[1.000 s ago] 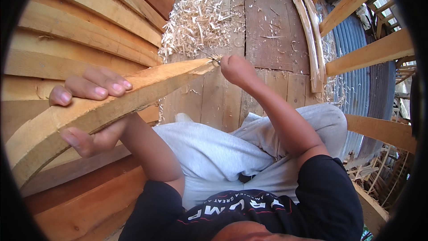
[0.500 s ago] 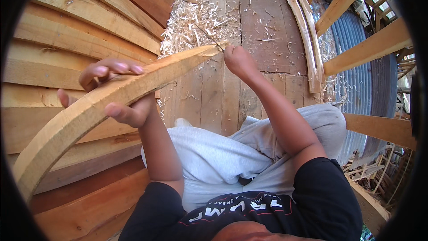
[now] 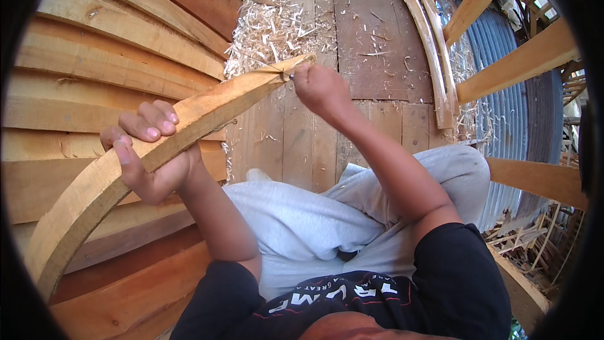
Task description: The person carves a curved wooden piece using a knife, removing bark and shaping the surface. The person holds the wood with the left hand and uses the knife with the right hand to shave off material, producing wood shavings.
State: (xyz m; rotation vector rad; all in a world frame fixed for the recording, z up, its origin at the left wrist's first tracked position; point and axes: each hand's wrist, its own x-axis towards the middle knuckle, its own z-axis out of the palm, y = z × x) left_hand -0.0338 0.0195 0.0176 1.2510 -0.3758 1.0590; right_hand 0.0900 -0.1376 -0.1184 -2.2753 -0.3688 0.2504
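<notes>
A long squared wooden piece [image 3: 217, 104] slants up from the lower left, bending downward at its near end and tapering toward its far tip. My left hand [image 3: 154, 145] is wrapped round it near the middle, fingers over the top face and thumb along the near side. My right hand [image 3: 322, 91] is closed in a fist beside the tapered tip. Out of that fist comes a knife [image 3: 285, 77], its thin dark blade lying across the wood just short of the tip. Most of its handle is hidden in my fingers.
Pale wood shavings [image 3: 270, 28] lie heaped on the plank floor [image 3: 302, 145] ahead. A board wall [image 3: 69, 85] rises close on the left. Two long pale strips of wood [image 3: 434, 44] lie at the right, before slanting posts [image 3: 513, 63] and a blue corrugated sheet [image 3: 500, 75].
My right hand and the knife have moved left, back along the wood from its tip. My left hand has slid a little nearer, its spread fingers now curled round the wooden piece.
</notes>
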